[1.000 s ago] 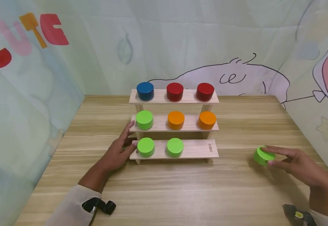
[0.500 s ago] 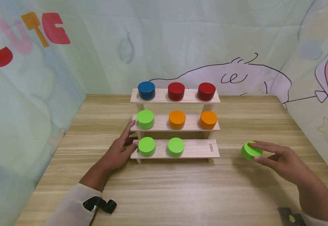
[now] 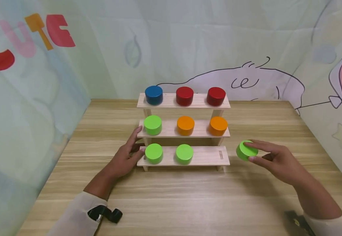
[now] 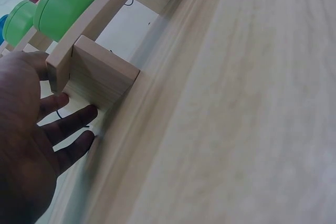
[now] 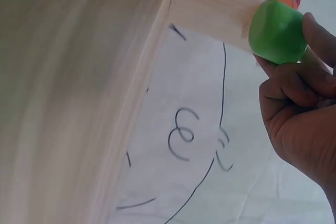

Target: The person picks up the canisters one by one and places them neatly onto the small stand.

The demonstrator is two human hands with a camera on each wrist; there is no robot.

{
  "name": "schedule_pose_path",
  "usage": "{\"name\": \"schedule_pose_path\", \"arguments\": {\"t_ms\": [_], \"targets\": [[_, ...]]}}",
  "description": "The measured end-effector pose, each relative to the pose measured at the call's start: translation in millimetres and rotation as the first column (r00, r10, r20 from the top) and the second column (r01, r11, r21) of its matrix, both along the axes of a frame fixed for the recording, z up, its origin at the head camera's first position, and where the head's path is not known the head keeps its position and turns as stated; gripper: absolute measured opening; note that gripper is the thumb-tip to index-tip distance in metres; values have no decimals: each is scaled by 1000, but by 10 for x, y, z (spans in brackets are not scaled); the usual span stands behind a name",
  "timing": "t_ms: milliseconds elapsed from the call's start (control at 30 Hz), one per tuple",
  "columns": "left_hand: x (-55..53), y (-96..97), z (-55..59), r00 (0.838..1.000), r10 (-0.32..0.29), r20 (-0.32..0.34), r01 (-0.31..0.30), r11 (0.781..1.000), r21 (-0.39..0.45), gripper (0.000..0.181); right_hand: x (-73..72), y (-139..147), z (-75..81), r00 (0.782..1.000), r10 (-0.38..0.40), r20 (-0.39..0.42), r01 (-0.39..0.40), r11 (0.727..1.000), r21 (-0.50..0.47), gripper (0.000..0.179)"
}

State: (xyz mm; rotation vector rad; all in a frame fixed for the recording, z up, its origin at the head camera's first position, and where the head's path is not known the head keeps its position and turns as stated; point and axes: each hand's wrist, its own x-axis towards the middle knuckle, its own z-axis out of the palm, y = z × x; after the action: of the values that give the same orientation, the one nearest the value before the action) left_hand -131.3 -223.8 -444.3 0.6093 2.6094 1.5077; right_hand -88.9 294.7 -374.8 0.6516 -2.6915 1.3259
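In the head view a three-tier wooden rack (image 3: 203, 156) carries round blocks. My right hand (image 3: 280, 162) pinches a green round block (image 3: 246, 150) between thumb and fingers, raised above the table and apart from the rack's right end. The right wrist view shows this green block (image 5: 278, 31) close up. My left hand (image 3: 126, 160) rests at the rack's left end, its index fingertip by the middle shelf and its thumb by the bottom shelf. In the left wrist view its other fingers (image 4: 73, 124) reach out loosely beside the wooden support (image 4: 102, 72).
On top stand a blue block (image 3: 154, 95) and two red ones (image 3: 184, 96). A green block (image 3: 152, 125) and two orange ones (image 3: 185, 126) occupy the middle shelf. Two green blocks (image 3: 154, 153) sit on the bottom shelf, left of a bare slotted end. Printed cloth (image 3: 188, 42) hangs behind the table.
My right hand has carried the green block leftward and slightly farther from me, nearer the rack. The left hand has stayed at the rack's left end. The view has shifted slightly.
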Motion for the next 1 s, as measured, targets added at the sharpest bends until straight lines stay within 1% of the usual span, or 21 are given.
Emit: {"name": "schedule_pose_path", "arguments": {"t_ms": [167, 267, 433, 567, 833, 1000], "targets": [[-3, -3, -5, 1000, 9, 3, -9, 1000, -3, 84, -44, -166, 16, 999, 43, 21, -42, 998, -50, 54], [6, -3, 2, 1000, 11, 8, -11, 1000, -9, 83, -58, -268, 27, 997, 52, 51, -48, 996, -70, 53], [8, -7, 0, 1000, 12, 25, -12, 1000, -10, 83, -62, -429, 59, 990, 64, 124, -50, 992, -114, 50], [10, -5, 2, 1000, 9, 27, -9, 1000, -2, 84, -66, -544, 79, 986, 55, 157, -35, 991, -128, 50], [10, -2, -13, 1000, 3, 13, -3, 1000, 7, 85, -101, -689, 53, 981, 22, 192, -1, 994, -112, 52], [2, -2, -16, 1000, 11, 8, -11, 1000, -6, 85, -106, -741, 19, 976, 15, 216, 2, 997, -75, 52]]}}
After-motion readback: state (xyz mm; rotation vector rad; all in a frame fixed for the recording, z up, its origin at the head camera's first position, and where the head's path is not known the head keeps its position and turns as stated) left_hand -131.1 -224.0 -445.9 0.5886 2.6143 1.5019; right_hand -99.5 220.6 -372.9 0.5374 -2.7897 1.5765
